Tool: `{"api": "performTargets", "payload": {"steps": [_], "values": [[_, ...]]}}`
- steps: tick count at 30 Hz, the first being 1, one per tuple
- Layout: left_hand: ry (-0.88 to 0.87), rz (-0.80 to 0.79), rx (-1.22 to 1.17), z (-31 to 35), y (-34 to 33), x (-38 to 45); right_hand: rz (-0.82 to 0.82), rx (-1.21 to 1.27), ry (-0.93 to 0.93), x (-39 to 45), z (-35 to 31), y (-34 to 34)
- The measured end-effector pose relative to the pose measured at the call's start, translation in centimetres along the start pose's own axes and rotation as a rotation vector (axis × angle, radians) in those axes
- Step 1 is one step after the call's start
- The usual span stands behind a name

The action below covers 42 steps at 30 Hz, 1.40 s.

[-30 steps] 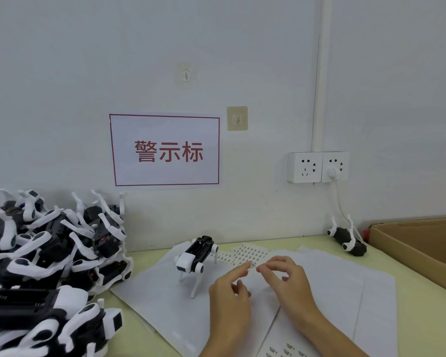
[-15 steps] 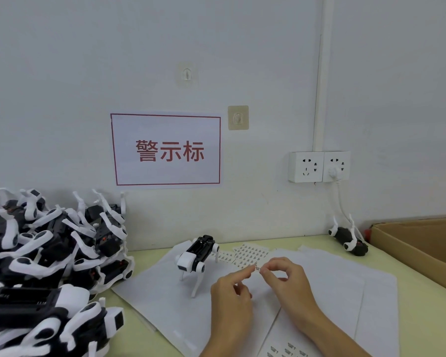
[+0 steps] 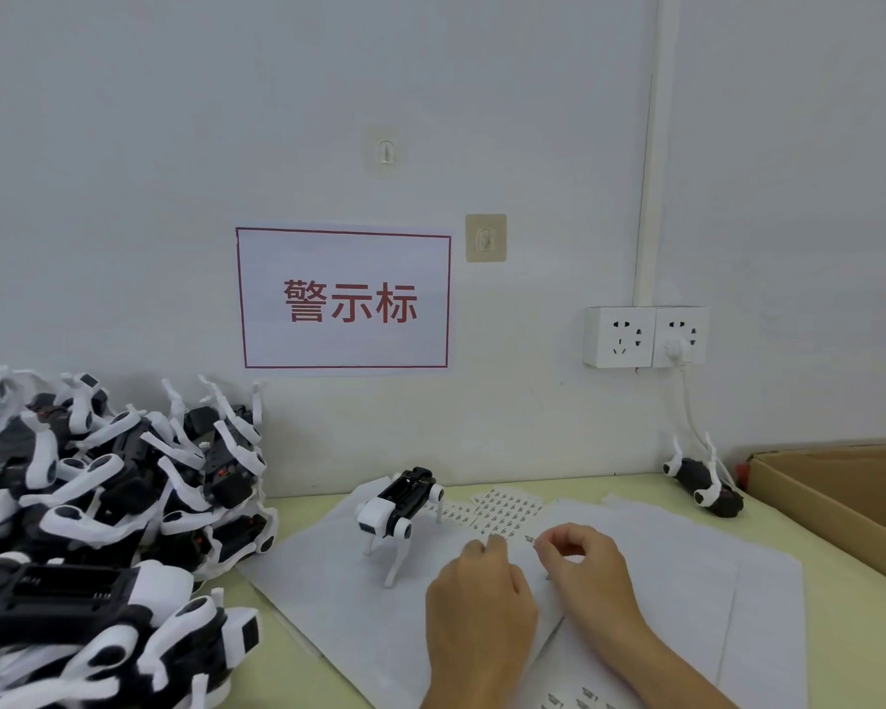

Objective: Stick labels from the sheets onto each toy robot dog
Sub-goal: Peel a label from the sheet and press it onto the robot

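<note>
Cardboard box (image 3: 840,493), contents unseen

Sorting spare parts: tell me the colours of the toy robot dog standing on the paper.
Head view: the standing toy robot dog has a glossy black body, white head and white legs.

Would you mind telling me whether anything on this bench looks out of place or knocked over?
One toy robot dog lies tipped over with its legs in the air by the wall below the sockets, apart from the heaped pile of dogs on the left. The standing dog on the paper looks fine.
</note>
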<state>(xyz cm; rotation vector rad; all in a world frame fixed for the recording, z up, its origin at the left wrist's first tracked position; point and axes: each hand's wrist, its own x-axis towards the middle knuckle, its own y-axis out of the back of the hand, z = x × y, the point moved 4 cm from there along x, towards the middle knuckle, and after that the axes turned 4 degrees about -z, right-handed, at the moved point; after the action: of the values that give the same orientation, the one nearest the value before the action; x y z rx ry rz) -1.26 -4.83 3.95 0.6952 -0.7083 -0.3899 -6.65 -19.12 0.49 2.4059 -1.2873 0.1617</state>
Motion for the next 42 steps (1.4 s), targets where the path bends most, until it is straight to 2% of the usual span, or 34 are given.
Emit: {"api": "performTargets", "payload": {"steps": [2, 3, 7, 8, 9, 10, 12, 17, 19, 21, 25, 29, 33, 37, 42], "values": [[-0.108, -0.058, 0.147, 0.5, 0.1, -0.4, -0.014, -0.03, 0.007, 0.0, 0.0, -0.1], [-0.1, -0.082, 0.191, -0.3, 0.0, -0.3, -0.016, -0.04, 0.008, -0.1, 0.0, -0.2], [0.142, 0.061, 0.324, -4.1, 1.1, 1.9, -0.019, -0.046, -0.001, -0.1, 0.1, -0.1], [0.184, 0.116, 0.284, -5.5, 1.3, 2.1, -0.02, -0.045, -0.002, -0.1, 0.1, -0.1], [0.208, 0.103, 0.177, -6.6, 1.3, 2.3, -0.023, -0.047, -0.004, -0.1, 0.0, -0.2], [0.204, 0.098, 0.057, -7.4, 1.2, 2.4, -0.024, -0.051, -0.005, -0.1, 0.0, -0.2], [0.138, 0.195, -0.097, -7.8, 1.5, 2.3, -0.025, -0.059, -0.002, -0.1, 0.0, -0.2], [0.173, 0.307, -0.051, -7.3, 1.9, 2.3, -0.015, -0.051, 0.005, -0.1, 0.1, -0.1], [0.202, 0.324, -0.135, -7.4, 2.2, 2.4, -0.004, -0.038, 0.005, 0.0, 0.2, -0.1], [0.235, 0.31, -0.317, -7.3, 2.2, 2.5, 0.024, -0.012, 0.008, 0.0, 0.2, 0.0], [0.398, 0.196, -0.887, -7.2, 1.0, 2.9, 0.11, 0.105, -0.007, 0.3, 0.3, 0.6], [0.515, -0.026, -1.228, -6.7, -0.6, 2.8, 0.134, 0.258, -0.056, 0.6, 0.6, 0.8], [0.573, -0.18, -1.567, -5.8, -0.7, 2.3, 0.129, 0.3, -0.059, 0.6, 0.5, 0.7], [0.529, -0.319, -1.626, -5.6, -0.5, 2.0, 0.113, 0.313, -0.072, 0.6, 0.6, 0.7], [0.373, -0.503, -1.487, -4.5, -0.4, 1.6, 0.105, 0.32, -0.073, 0.5, 0.4, 0.8]]}}
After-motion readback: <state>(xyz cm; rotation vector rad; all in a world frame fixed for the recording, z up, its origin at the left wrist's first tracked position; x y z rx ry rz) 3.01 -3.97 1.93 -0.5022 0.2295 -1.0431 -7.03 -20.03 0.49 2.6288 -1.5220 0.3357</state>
